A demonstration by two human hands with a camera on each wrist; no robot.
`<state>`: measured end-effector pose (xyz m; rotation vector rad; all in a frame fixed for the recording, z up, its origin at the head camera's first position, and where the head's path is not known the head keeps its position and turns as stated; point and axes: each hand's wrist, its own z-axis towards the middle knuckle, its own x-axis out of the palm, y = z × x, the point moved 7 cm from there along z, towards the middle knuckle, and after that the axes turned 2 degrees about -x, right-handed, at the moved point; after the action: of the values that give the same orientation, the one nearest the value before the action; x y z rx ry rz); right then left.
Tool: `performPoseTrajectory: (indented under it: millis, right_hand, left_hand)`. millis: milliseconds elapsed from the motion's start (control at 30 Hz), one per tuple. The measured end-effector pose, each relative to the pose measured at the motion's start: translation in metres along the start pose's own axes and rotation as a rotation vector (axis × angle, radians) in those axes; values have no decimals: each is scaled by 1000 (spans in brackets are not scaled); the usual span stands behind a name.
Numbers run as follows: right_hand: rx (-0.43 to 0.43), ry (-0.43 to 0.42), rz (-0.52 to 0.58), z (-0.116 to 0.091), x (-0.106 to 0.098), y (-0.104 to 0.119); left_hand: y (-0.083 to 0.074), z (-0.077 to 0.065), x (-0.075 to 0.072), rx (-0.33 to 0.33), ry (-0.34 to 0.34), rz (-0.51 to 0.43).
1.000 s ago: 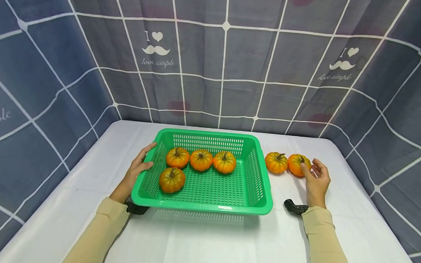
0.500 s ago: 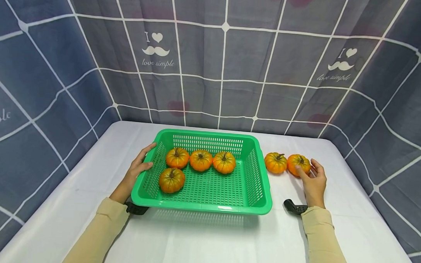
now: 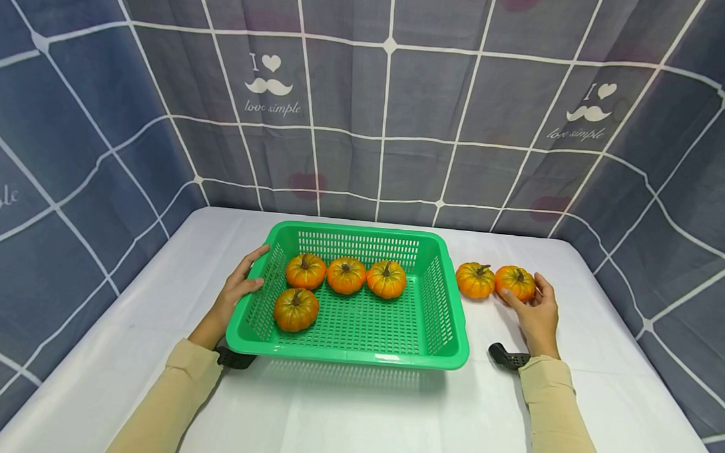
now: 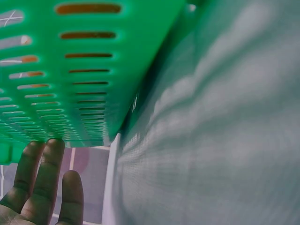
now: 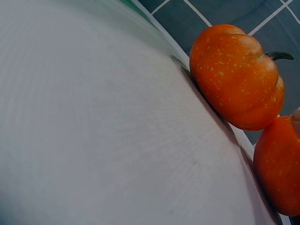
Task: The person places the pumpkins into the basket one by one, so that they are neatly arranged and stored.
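Observation:
My right hand (image 3: 539, 317) grips the right one of two small orange pumpkins on the table, thumb at the near side of this pumpkin (image 3: 516, 281) and fingers around its right side. Beside it, to the left, stands the other pumpkin (image 3: 476, 281); in the right wrist view a thumb tip (image 5: 296, 123) overlaps the nearer one. A green plastic basket (image 3: 358, 355) stands in the middle with several pumpkins inside, including a darker one (image 3: 296, 311) at the front left. At its left rim rests my left hand (image 3: 231, 295), its fingers (image 4: 50, 164) straight against the outer wall.
White cloth covers the table (image 3: 344, 419). A grey checked curtain (image 3: 343, 86) hangs behind and at both sides. Black wrist-worn devices sit at both wrists, the right device (image 3: 508, 358) sticking out leftward over the cloth.
My right hand has shifted slightly left and closer around the right pumpkin, its thumb sliding from the top down to the near side. The left hand and basket stay still.

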<state>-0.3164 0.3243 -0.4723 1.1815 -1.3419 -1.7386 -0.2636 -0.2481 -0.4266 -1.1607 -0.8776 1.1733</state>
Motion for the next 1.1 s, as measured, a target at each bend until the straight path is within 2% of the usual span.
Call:
performPoseTrajectory:
  millis: [533, 1100]
  right_hand:
    - [4, 1, -92, 1, 0, 0]
    - [-5, -39, -54, 0, -3, 0]
  left_hand:
    - [1, 1, -1, -20, -6, 7]
    - [-1, 1, 0, -10, -24, 9]
